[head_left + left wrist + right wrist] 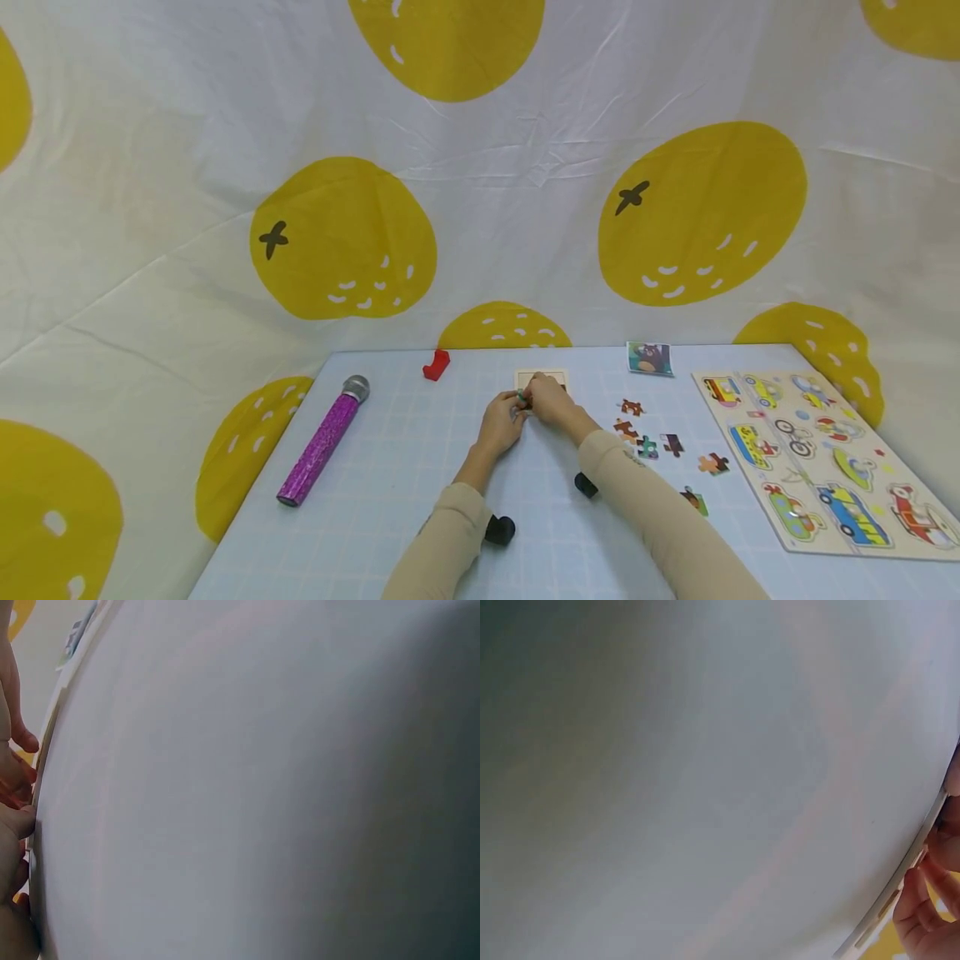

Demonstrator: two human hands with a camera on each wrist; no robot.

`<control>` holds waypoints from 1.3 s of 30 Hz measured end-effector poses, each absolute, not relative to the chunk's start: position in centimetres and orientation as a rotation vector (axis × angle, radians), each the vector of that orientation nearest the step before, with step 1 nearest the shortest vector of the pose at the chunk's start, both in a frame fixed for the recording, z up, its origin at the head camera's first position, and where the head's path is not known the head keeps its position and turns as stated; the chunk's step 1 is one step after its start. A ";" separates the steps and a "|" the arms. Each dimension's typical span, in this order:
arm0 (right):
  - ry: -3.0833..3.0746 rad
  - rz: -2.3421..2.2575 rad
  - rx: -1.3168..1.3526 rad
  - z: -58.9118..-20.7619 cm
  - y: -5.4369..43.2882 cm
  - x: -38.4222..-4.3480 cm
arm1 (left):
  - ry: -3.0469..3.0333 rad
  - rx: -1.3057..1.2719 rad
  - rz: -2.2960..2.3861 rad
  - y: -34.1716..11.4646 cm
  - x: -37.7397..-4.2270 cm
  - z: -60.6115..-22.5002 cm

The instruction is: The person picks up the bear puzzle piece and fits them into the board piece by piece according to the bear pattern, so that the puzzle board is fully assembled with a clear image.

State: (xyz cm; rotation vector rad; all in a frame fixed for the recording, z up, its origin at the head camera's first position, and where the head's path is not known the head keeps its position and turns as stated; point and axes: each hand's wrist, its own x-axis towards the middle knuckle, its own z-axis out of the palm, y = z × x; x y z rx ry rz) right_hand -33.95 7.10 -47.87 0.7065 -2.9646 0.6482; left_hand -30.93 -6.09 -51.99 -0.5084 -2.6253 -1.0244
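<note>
Both hands meet over a small pale wooden puzzle tray (519,380) at the table's far middle. My left hand (501,423) comes in from the near left, its thumb and forefinger closed about a small teal-tinged puzzle piece (521,394) at the tray's near edge. The bent fingers of my right hand (553,404) pinch at the same spot and cover much of the tray. In the left wrist view, the tray edge (49,735) shows as a thin strip beside the fingers. Right of the hands lie several loose jigsaw pieces (626,430), brown, orange and green.
A bear picture card (650,358) lies at the back, right of the tray. Far right is a large wooden vehicle puzzle board (813,425). A glittery pink microphone (322,450) lies on the left, and a red angular block (437,365) at the back left.
</note>
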 end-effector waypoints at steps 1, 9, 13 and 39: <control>-2.978 0.639 0.703 -47.8 7.1 -34.0 | -2.622 -0.512 -1.015 -6.1 -31.0 -52.0; -3.006 0.445 0.734 -47.9 7.1 -34.2 | -2.591 -0.534 -0.989 -6.0 -31.1 -52.0; -3.056 0.422 0.687 -47.6 6.8 -33.6 | -2.612 -0.511 -0.994 -6.0 -31.0 -52.0; -2.927 0.610 0.813 -48.1 7.9 -35.1 | -2.632 -0.488 -1.014 -6.0 -30.8 -51.9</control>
